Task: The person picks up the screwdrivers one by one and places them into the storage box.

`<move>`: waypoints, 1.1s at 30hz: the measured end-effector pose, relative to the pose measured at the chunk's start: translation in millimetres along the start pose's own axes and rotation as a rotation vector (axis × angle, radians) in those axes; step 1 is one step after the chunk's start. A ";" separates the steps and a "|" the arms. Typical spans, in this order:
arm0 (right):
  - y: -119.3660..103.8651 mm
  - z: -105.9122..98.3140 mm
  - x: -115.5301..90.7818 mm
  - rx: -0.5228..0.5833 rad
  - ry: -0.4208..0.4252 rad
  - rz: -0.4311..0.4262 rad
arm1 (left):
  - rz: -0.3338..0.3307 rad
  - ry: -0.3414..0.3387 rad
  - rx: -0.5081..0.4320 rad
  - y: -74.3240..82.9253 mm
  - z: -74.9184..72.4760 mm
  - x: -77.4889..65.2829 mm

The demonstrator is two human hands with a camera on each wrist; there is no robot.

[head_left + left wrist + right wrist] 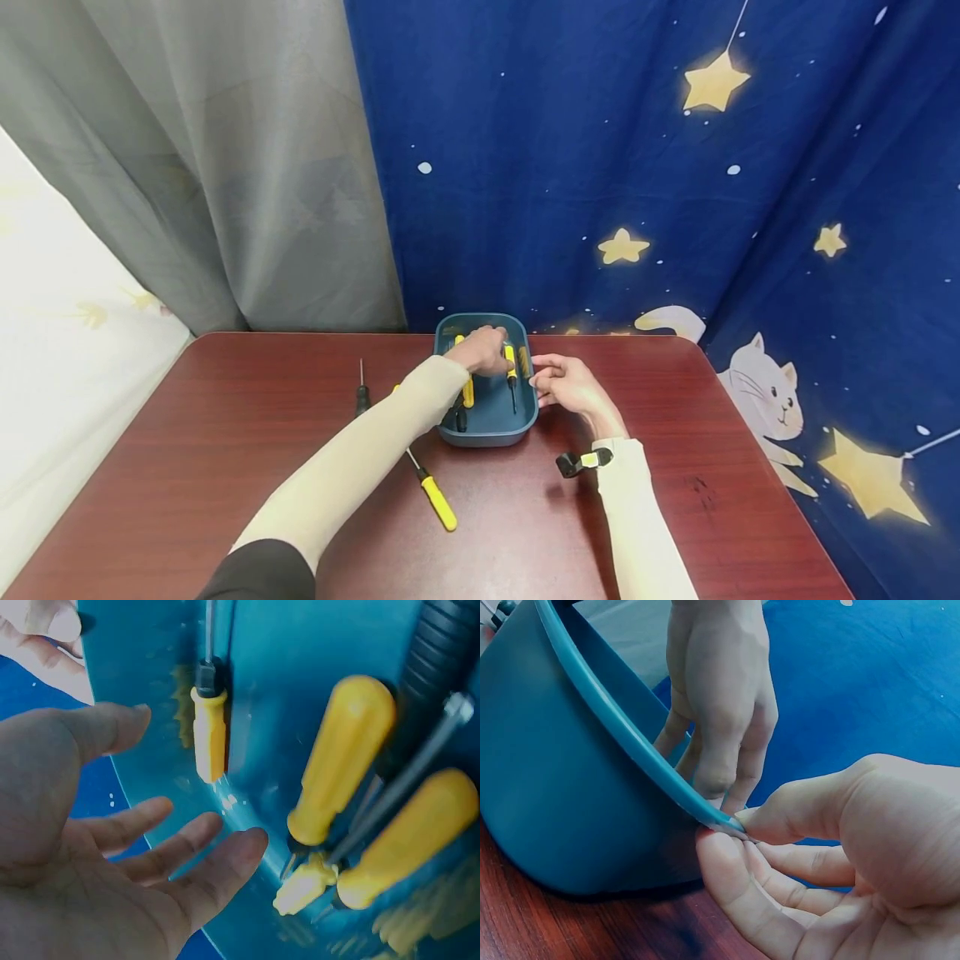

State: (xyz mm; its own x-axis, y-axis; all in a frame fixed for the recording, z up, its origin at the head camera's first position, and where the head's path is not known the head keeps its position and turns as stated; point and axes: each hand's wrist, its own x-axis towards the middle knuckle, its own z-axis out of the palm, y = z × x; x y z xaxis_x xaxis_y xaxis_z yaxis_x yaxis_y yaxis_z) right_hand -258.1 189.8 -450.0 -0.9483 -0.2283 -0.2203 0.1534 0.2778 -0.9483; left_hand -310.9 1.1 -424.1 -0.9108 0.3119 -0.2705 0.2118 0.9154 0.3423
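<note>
Fingers of the left hand (483, 350) spread near a yellow-handled screwdriver (209, 712); the right hand (572, 386) pinches the bin rim (639, 750).

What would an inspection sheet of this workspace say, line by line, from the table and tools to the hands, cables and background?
Surface: reddish-brown table, with dark marks toward its right side.
Job's things: blue bin holding yellow-handled tools and a black-handled tool.
Clutter: outside the bin, a yellow-handled screwdriver and a black-handled screwdriver lie on the table; a yellow tip shows past the left sleeve, the rest hidden.
Hands (no grippers here): left hand inside the bin, fingers apart, holding nothing; right hand pinches the bin's rim.
Cables: nothing seen.
Surroundings: grey curtain and blue star-patterned curtain behind the table.
</note>
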 end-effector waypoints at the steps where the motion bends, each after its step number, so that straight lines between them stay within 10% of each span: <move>1: 0.0 -0.1 -0.1 -0.002 -0.002 0.001 | 0.009 -0.003 0.011 -1.2 0.2 -0.9; 14: 2.8 -0.9 0.7 0.000 -0.004 0.003 | 0.064 -0.027 0.088 0.0 -1.7 -18.4; 33: 3.9 -0.1 4.3 -0.005 -0.003 -0.008 | 0.167 0.118 0.141 -17.0 -20.6 -42.7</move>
State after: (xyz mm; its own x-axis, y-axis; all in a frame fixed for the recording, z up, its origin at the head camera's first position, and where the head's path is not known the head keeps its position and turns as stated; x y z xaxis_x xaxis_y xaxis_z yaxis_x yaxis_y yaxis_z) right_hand -261.6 190.0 -454.7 -0.9487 -0.2333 -0.2132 0.1442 0.2809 -0.9488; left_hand -282.9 -33.1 -399.8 -0.8924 0.4375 -0.1108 0.4027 0.8827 0.2421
